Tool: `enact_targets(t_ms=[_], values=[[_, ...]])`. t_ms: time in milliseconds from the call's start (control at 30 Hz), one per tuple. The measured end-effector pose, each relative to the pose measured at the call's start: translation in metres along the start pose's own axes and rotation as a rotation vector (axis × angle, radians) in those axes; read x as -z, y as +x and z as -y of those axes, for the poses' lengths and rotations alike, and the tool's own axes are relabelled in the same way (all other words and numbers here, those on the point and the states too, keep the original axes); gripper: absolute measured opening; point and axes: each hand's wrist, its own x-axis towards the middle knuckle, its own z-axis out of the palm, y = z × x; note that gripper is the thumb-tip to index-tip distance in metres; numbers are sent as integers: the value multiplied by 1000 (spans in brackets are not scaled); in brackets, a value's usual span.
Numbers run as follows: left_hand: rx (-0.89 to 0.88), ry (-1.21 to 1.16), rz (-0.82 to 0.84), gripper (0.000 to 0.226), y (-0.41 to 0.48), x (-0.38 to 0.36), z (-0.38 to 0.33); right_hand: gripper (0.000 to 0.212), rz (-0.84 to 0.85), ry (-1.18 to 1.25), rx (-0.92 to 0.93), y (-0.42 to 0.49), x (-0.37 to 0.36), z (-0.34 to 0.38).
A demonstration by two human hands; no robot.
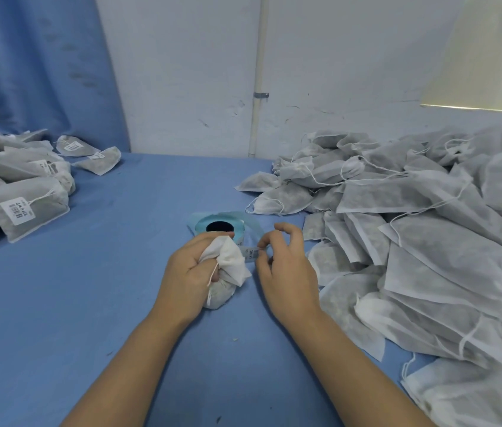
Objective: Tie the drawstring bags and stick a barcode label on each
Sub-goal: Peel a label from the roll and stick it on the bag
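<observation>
L hand [191, 272] grips bag [228, 266], R hand [283, 266] maybe pinching label [251, 253]

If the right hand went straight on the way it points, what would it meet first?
Probably the blue label roll, just beyond the label the right hand pinches; depth is unclear.

Left hand [190, 274], right hand [286, 274], both curled

1. A blue curtain [37, 66] hangs behind the far left corner of the blue table surface [89, 288].
2. A white pipe [257, 72] with a metal clamp [261, 95] runs up the scuffed white wall [181, 72] beyond the far edge.
3. A pale yellow blind [474, 57] hangs above the far right corner.
</observation>
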Motion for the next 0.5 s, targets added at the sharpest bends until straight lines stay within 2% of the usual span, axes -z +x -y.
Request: enact_targets(t_ms=[100,267,433,500], values=[[13,61,37,58,2,0,-1,11,-22,22,-22,0,2,1],[43,51,73,45,3,0,-3,13,-77,40,6,0,1,2],[147,-84,33,45,5,2,-1,28,-130,277,2,-1,-1,-5],[182,-127,29,46,7,3,0,28,-88,356,-18,-1,-2,-7]])
